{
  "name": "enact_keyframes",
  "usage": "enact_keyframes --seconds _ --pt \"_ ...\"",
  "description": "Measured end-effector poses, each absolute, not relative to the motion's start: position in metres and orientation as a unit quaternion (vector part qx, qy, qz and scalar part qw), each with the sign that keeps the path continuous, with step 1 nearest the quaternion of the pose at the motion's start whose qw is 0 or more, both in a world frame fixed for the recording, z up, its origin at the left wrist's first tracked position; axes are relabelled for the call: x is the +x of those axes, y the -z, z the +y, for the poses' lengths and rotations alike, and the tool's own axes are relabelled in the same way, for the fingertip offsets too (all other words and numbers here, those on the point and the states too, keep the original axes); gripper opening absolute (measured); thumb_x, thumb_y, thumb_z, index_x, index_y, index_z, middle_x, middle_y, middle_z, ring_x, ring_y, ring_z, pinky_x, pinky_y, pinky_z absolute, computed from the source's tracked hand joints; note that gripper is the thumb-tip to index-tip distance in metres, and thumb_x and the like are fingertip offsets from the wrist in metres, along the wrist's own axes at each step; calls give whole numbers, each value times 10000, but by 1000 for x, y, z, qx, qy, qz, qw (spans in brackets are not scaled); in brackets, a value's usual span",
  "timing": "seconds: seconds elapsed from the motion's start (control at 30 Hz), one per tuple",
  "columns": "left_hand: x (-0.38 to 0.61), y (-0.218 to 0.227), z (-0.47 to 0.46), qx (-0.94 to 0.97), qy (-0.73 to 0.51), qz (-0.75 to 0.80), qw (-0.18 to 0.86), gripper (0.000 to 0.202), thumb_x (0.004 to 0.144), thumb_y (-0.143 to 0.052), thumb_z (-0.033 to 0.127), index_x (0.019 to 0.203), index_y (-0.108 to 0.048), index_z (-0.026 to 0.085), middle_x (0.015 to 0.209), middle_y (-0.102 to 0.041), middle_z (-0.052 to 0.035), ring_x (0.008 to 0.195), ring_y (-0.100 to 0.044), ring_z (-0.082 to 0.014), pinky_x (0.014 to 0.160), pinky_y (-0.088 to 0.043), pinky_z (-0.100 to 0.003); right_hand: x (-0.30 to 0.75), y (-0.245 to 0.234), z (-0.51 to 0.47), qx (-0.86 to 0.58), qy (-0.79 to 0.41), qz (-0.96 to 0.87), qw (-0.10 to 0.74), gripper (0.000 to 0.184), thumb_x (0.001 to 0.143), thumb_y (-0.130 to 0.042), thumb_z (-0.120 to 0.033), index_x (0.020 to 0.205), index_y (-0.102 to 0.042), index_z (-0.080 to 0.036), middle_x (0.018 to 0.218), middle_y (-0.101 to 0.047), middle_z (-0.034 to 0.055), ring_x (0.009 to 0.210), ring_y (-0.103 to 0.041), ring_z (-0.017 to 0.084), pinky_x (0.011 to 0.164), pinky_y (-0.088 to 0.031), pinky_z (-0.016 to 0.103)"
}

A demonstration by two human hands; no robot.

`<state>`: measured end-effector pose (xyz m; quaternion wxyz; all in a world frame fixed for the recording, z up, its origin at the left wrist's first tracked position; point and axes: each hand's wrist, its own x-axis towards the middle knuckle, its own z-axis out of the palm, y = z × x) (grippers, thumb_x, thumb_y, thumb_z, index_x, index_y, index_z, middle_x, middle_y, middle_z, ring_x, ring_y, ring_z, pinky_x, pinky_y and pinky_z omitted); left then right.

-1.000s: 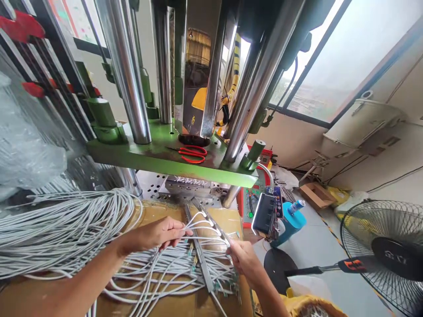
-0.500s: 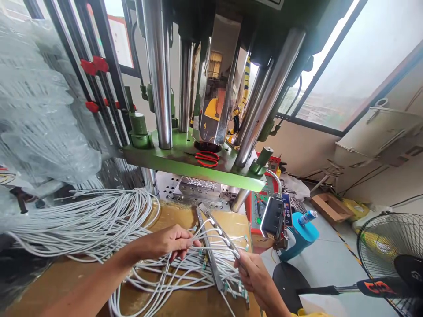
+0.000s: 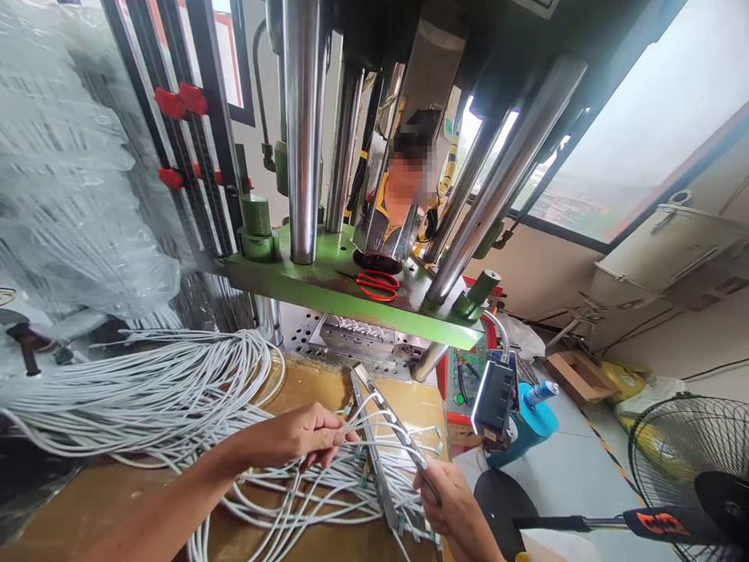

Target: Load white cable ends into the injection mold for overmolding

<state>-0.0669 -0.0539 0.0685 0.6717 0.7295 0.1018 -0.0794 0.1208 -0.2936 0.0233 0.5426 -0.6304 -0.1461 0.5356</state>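
Several white cables (image 3: 391, 444) pinched in left hand (image 3: 313, 437); right hand (image 3: 449, 498) closed around metal bar (image 3: 399, 428); second bar (image 3: 378, 472) lies across cable pile (image 3: 342, 478).

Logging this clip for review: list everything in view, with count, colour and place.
Cables: many, white, left and centre
Metal strips: two, grey, one held, one on cables
Tabletop: one, brown, below cables
Press: one, green and silver, centre
Scissors: one pair, red-handled, on press
Plastic-wrapped stack: one, clear, left
Boxy device: one, black, right of press
Container: one, blue, right
Cardboard box: one, brown, on floor
Fan: one, black, far right
Person: one, yellow collar, centre, possibly a reflection
Left hand: one, bare, pinching cables
Right hand: one, bare, gripping one strip
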Motion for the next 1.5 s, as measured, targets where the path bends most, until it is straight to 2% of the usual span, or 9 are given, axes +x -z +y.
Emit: enact_keyframes --seconds 0.57,0.9,1.23,1.3,1.37,1.43,1.5 --pt "-59 -63 -48 720 99 131 674 487 871 -521 567 1088 -675 159 678 -588 -15 513 -387 -89 451 -242 -202 119 -22 -294 -668 -490 -133 544 627 569 -644 -794 611 -547 -177 395 -243 -116 330 -160 20 313 -67 182" --pt "-47 -67 -49 740 125 160 641 651 818 -484 686 1121 -654 136 701 -582 -19 547 -395 -100 515 -270 -210 117 -14 -301 -621 -535 -99 565 630 562 -660 -786 612 -544 -169 409 -267 -118 319 -156 9 304 -83 172" --pt "-40 -74 -48 745 136 181 627 594 831 -487 653 1101 -654 152 705 -579 -10 565 -401 -114 531 -277 -227 117 3 -305 -607 -569 -77 549 625 565 -623 -799 639 -538 -185 429 -246 -123 318 -124 21 291 -85 182" --pt "-39 -77 -55 758 127 171 617 568 854 -462 633 1079 -663 151 676 -542 2 569 -386 -118 528 -272 -235 119 4 -305 -656 -529 -106 528 641 592 -549 -836 618 -518 -196 423 -231 -116 326 -146 39 305 -126 199" --pt "-44 -80 -71 772 119 129 611 485 890 -437 572 1010 -680 170 640 -483 19 568 -363 -120 524 -263 -247 120 5 -305 -753 -398 -180 493 633 678 -460 -828 578 -495 -204 431 -320 -72 369 -286 76 365 -243 218" --pt "-57 -79 -93 778 132 66 611 381 894 -464 499 788 -656 187 586 -413 35 543 -336 -114 512 -250 -257 122 9 -303 -838 -227 -258 424 602 782 -393 -762 558 -496 -213 489 -471 -8 482 -456 134 477 -345 241" --pt "-74 -74 -113 758 172 30 628 429 841 -548 482 545 -481 178 506 -340 43 486 -311 -101 472 -228 -257 125 17 -300 -882 -109 -297 349 562 849 -356 -689 576 -536 -231 557 -575 27 562 -546 179 536 -379 258"
